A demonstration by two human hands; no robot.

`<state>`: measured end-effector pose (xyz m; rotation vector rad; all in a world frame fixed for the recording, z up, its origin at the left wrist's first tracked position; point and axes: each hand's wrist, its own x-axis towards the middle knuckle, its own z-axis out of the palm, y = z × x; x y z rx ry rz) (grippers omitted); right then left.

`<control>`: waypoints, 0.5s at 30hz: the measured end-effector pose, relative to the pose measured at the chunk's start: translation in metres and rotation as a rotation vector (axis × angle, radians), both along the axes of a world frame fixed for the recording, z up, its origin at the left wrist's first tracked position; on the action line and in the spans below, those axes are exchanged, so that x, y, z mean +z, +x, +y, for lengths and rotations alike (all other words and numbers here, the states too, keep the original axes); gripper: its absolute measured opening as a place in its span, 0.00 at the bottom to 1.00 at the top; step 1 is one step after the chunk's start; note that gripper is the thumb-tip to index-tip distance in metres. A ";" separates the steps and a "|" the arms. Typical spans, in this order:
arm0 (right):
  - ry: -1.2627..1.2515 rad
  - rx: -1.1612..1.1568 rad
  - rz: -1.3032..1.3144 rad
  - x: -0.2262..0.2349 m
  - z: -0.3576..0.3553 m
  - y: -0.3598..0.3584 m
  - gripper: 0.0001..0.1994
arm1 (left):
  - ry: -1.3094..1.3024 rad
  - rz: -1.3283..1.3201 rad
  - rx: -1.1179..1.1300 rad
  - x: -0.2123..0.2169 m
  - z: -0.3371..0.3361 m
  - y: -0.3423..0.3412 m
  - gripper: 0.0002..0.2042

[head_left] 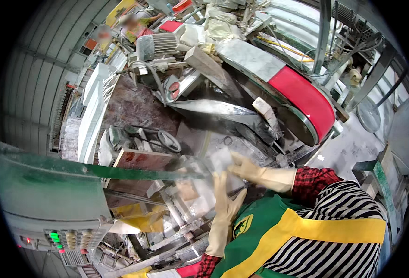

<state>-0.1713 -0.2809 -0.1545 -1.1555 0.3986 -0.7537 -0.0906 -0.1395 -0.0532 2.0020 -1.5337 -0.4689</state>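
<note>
Both of my hands wear cream rubber gloves. My right hand (pixel 247 168) comes in from the right, its fingers closed on the edge of a small whitish block (pixel 221 159), blurred and apparently stone. Just below it, my left hand (pixel 224 204) points up with fingers stretched and thumb spread apart. Its fingertips are close to the block's lower side; whether they touch it I cannot tell. A green metal arm (pixel 144 173) ends right beside the left fingertips. Hazy spray or dust blurs the surface around the block.
A green control box (pixel 51 199) with lit buttons stands at the left. Beyond my hands are a belt machine with a red cover (pixel 304 97), a handwheel (pixel 169 141) and stone slabs (pixel 209 69). A yellow cloth (pixel 142 217) hangs below the arm. Another person (pixel 135 28) is far off.
</note>
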 end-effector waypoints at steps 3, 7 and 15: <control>0.142 -0.391 0.033 0.001 -0.065 -0.034 0.32 | -0.044 0.260 -0.187 -0.028 0.022 0.007 0.40; 0.100 -0.894 0.227 0.004 -0.171 -0.102 0.34 | 0.125 0.764 0.321 -0.020 0.058 0.022 0.37; 0.237 -1.177 0.535 -0.050 -0.312 -0.162 0.27 | 0.139 0.708 0.882 -0.089 0.218 0.094 0.28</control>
